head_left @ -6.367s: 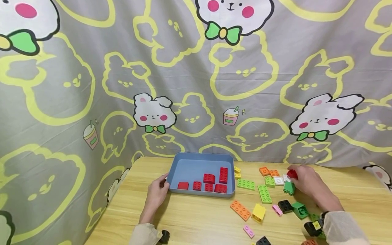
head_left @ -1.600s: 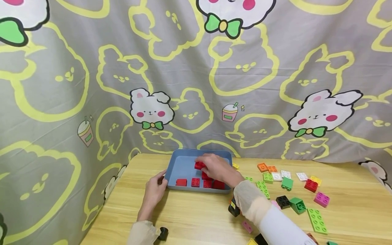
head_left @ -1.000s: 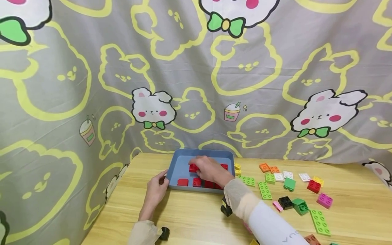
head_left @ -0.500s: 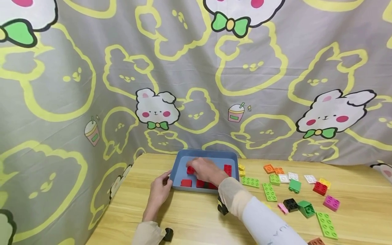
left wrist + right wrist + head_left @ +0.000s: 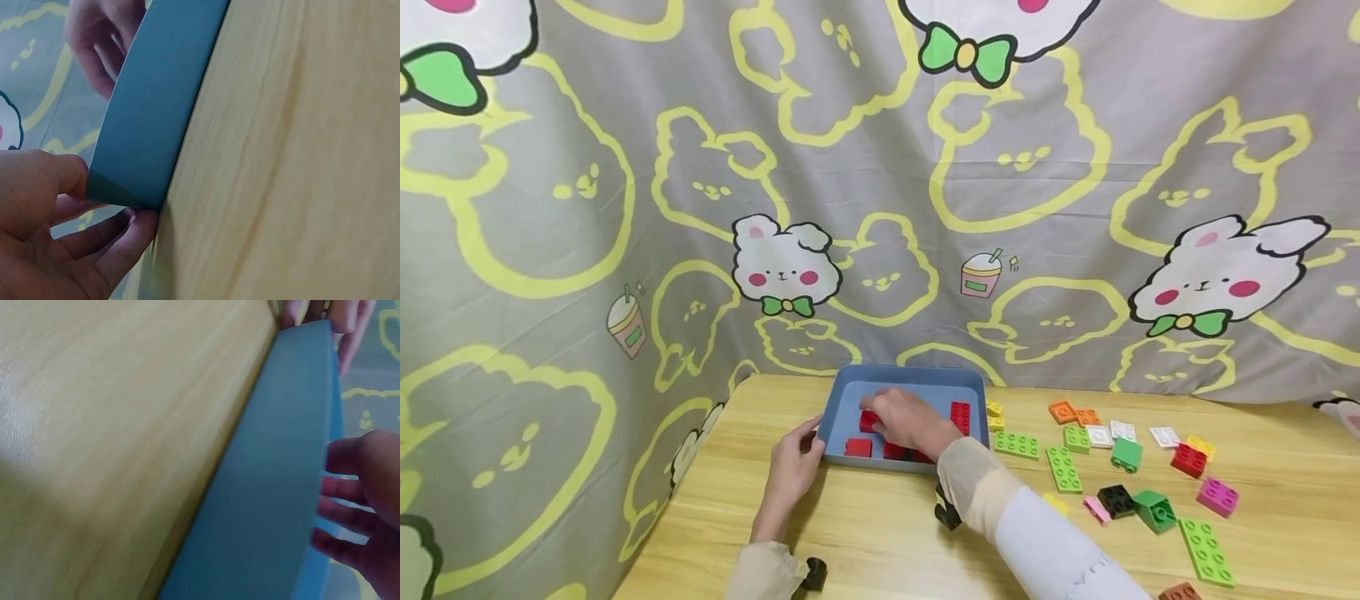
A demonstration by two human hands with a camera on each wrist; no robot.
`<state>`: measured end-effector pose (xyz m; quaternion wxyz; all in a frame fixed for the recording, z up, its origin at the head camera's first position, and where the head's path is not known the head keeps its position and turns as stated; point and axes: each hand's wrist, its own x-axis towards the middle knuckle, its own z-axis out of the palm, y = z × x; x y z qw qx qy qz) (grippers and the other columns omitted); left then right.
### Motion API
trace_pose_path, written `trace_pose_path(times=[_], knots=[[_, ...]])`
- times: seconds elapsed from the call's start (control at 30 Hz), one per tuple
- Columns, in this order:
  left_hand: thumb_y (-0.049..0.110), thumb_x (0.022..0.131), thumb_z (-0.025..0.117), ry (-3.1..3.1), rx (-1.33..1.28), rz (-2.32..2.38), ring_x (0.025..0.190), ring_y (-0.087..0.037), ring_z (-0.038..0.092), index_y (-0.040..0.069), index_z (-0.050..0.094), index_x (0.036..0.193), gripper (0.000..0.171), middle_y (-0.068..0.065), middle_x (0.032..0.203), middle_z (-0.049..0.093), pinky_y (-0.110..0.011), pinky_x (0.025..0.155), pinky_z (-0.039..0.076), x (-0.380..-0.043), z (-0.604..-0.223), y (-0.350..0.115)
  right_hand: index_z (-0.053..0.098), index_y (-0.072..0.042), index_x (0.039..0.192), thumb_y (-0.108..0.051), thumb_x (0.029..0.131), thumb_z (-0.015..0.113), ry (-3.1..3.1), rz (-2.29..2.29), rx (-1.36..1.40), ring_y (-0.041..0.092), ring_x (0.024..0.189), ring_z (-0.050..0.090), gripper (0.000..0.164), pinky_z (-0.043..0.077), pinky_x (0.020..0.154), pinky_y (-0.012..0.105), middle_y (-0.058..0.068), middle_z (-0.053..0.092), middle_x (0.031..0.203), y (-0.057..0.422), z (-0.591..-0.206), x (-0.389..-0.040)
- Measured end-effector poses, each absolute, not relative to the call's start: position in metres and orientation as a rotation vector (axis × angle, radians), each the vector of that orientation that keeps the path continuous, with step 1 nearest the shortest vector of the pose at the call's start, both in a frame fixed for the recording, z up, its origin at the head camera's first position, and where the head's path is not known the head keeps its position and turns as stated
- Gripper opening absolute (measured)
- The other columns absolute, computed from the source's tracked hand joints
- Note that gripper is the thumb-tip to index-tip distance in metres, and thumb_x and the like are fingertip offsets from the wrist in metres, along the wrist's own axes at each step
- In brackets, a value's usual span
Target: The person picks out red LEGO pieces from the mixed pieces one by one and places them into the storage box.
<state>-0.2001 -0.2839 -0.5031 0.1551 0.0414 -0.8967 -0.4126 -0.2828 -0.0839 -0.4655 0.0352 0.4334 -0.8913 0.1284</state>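
Note:
A blue tray (image 5: 925,380) stands at the back of the table, holding several red toy building bricks. My left hand (image 5: 792,467) grips its front left corner; in the left wrist view, the thumb is over the rim and the fingers are low against the wall. Inside the tray, my right hand (image 5: 906,417) holds a red brick (image 5: 868,421) at the tray floor, behind another red brick (image 5: 859,448). The hand partly covers that brick and the front row. A long red brick (image 5: 960,417) lies at the tray's right side. In the right wrist view, the tray wall (image 5: 262,462) hides the bricks.
Loose bricks lie right of the tray: lime plates (image 5: 1017,444), a green brick (image 5: 1127,454), a black one (image 5: 1116,500), a magenta one (image 5: 1217,496) and a red one (image 5: 1189,459). A patterned curtain (image 5: 880,250) hangs behind the table.
My right hand has come from the loose bricks at the right into the tray, carrying a red brick. It then slid left and lowered. My left hand stays on the tray corner.

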Motion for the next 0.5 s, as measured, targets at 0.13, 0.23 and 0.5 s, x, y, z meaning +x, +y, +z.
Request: trace_pose_path(times=[0.13,0.23,0.5], knots=[[-0.001,0.089,0.057,-2.568,0.13,-1.185,0.096,-0.029,0.065,-0.001,0.065,0.129,0.041,-0.022,0.106,0.071,-0.048,0.085,0.053,-0.201,-0.502,-0.284,0.066,-0.005,0.126,-0.013,0.09,0.069,-2.707,0.46,1.317,0.021,0.099,0.064,0.037,0.056,0.085,0.033,0.011,0.069,0.115,-0.073,-0.454,-0.277],[-0.001,0.089,0.057,-2.562,0.13,-1.178,0.096,-0.029,0.066,-0.001,0.065,0.129,0.041,-0.022,0.106,0.071,-0.048,0.085,0.053,-0.201,-0.502,-0.285,0.065,-0.007,0.128,-0.013,0.091,0.067,-2.698,0.476,1.287,0.024,0.107,0.061,0.038,0.055,0.087,0.035,0.01,0.066,0.122,-0.062,-0.446,-0.273],[0.0,0.089,0.057,-2.571,0.141,-1.166,0.094,-0.027,0.065,0.0,0.065,0.129,0.041,-0.02,0.104,0.072,-0.048,0.084,0.053,-0.199,-0.502,-0.284,0.064,-0.011,0.13,-0.017,0.09,0.069,-2.686,0.55,1.139,0.024,0.113,0.058,0.041,0.053,0.09,0.041,0.007,0.063,0.125,-0.023,-0.429,-0.258]])
